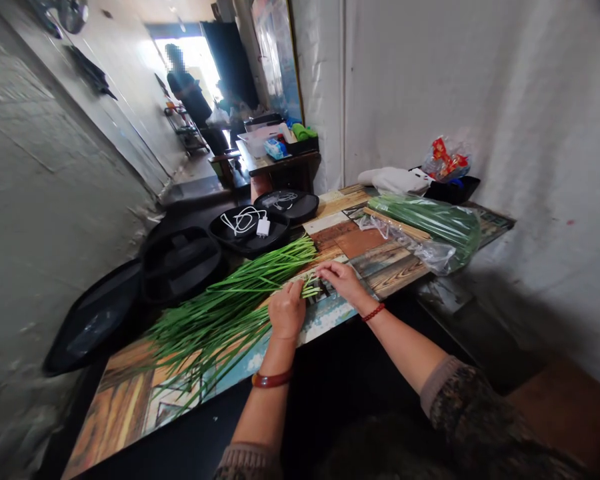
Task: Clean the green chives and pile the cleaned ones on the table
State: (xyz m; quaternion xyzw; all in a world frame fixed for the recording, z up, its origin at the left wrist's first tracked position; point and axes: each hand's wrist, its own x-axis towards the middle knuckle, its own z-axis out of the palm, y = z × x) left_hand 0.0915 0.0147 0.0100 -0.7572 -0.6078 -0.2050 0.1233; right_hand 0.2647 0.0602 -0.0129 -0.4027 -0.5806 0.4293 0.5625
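A loose pile of long green chive stalks (230,307) lies across a table with a colourful patterned top (360,247). My left hand (286,310) grips a small bunch of stalks near their pale cut ends. My right hand (341,279) rests just to the right, its fingers pinching the ends of the same bunch. Both wrists wear red bracelets.
A clear plastic bag of more greens (433,227) lies at the table's right. Black round trays (250,230) hold a white charger and cable. A black bowl with red snack packets (450,180) stands by the white wall. A person (190,93) stands far down the corridor.
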